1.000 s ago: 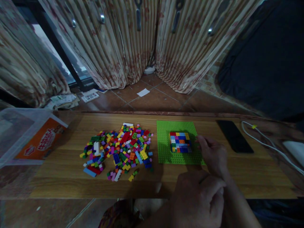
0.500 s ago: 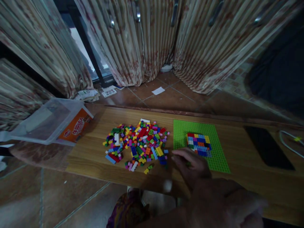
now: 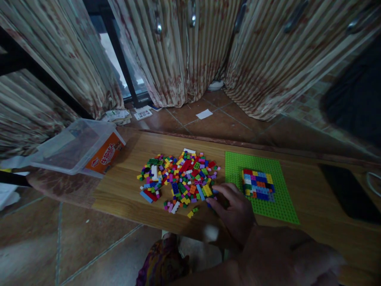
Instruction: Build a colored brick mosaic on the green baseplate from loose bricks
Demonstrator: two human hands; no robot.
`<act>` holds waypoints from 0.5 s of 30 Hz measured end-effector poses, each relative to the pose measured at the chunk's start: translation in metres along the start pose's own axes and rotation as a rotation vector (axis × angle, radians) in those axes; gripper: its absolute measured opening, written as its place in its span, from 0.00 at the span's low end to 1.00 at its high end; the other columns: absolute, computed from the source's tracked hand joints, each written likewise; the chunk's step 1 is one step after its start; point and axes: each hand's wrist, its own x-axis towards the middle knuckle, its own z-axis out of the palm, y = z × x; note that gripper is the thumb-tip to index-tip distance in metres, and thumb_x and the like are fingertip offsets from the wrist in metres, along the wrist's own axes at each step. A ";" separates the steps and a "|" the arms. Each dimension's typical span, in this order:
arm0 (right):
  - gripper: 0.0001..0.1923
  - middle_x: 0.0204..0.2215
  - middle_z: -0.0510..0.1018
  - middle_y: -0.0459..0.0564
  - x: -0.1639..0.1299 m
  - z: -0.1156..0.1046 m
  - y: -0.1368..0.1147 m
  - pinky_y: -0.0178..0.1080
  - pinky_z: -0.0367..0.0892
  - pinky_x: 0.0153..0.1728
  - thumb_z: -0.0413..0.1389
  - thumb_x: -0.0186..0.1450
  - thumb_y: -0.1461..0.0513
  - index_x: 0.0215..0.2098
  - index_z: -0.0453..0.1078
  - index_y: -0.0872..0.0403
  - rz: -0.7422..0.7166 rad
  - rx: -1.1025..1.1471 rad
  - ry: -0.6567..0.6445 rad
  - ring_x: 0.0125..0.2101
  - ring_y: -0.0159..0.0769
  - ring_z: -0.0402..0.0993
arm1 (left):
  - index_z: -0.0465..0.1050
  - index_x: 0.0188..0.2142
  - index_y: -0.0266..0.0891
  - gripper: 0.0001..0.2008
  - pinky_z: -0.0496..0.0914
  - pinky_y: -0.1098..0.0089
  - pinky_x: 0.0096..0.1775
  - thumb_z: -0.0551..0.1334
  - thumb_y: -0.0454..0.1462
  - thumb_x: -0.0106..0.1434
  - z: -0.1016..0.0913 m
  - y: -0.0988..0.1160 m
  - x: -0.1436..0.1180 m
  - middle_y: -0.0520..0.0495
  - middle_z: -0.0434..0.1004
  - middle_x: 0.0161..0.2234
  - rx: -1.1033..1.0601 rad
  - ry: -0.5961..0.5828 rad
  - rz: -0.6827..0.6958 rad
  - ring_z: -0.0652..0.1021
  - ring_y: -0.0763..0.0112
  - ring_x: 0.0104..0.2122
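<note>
My right hand (image 3: pixel 235 208) reaches left to the right edge of a pile of loose building bricks (image 3: pixel 186 174). Its thumb and index finger are spread apart beside a few blue bricks, partly hidden by the fingers. Whether the fingertips touch a brick is hard to tell. My left hand (image 3: pixel 293 252), near the camera and blurred, lies across the right forearm with its fingers stretched to the right; it holds nothing that shows. Behind the right hand is a green baseplate (image 3: pixel 281 206) bearing a flat, multicoloured block of joined bricks (image 3: pixel 258 184).
At the table's left end a clear plastic bin (image 3: pixel 80 139) with an orange label lies tilted. A dark flat slab (image 3: pixel 348 192) and a white cable (image 3: pixel 370 180) are on the right. The wooden table (image 3: pixel 125 206) ends at a near edge, above tiled floor.
My right hand has moved left to the brick pile, and its thumb and index finger have spread apart. The camera view has turned slightly left. My left hand stays across the right forearm.
</note>
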 end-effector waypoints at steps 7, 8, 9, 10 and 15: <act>0.07 0.41 0.76 0.51 0.005 0.012 -0.007 0.41 0.68 0.41 0.57 0.65 0.57 0.40 0.74 0.50 0.016 -0.104 -0.009 0.41 0.41 0.74 | 0.76 0.36 0.37 0.09 0.74 0.73 0.31 0.56 0.34 0.64 0.003 -0.002 0.000 0.51 0.79 0.26 -0.014 0.069 0.051 0.79 0.72 0.26; 0.06 0.41 0.76 0.50 0.006 0.012 -0.007 0.41 0.68 0.41 0.57 0.65 0.58 0.39 0.74 0.49 0.020 -0.099 -0.001 0.41 0.40 0.74 | 0.76 0.36 0.37 0.09 0.74 0.73 0.31 0.56 0.34 0.63 0.002 -0.003 0.000 0.50 0.79 0.26 -0.012 0.050 0.053 0.79 0.72 0.26; 0.06 0.40 0.76 0.50 0.006 0.012 -0.007 0.41 0.68 0.41 0.56 0.66 0.59 0.39 0.74 0.49 0.023 -0.086 0.009 0.41 0.39 0.74 | 0.76 0.36 0.37 0.09 0.74 0.74 0.30 0.56 0.34 0.63 0.000 -0.004 0.001 0.50 0.79 0.26 -0.011 0.033 0.054 0.79 0.72 0.26; 0.05 0.40 0.76 0.50 0.007 0.012 -0.007 0.40 0.69 0.41 0.56 0.66 0.59 0.38 0.74 0.50 0.024 -0.067 0.020 0.40 0.39 0.74 | 0.75 0.36 0.37 0.09 0.74 0.74 0.30 0.56 0.35 0.63 -0.002 -0.004 0.002 0.50 0.79 0.26 -0.008 0.021 0.055 0.78 0.73 0.25; 0.06 0.39 0.77 0.49 0.006 0.010 -0.008 0.39 0.69 0.39 0.56 0.66 0.59 0.39 0.74 0.50 0.020 0.014 0.046 0.39 0.37 0.75 | 0.75 0.35 0.36 0.10 0.71 0.75 0.28 0.55 0.35 0.63 -0.008 -0.002 0.006 0.50 0.78 0.25 -0.007 -0.021 0.033 0.77 0.73 0.24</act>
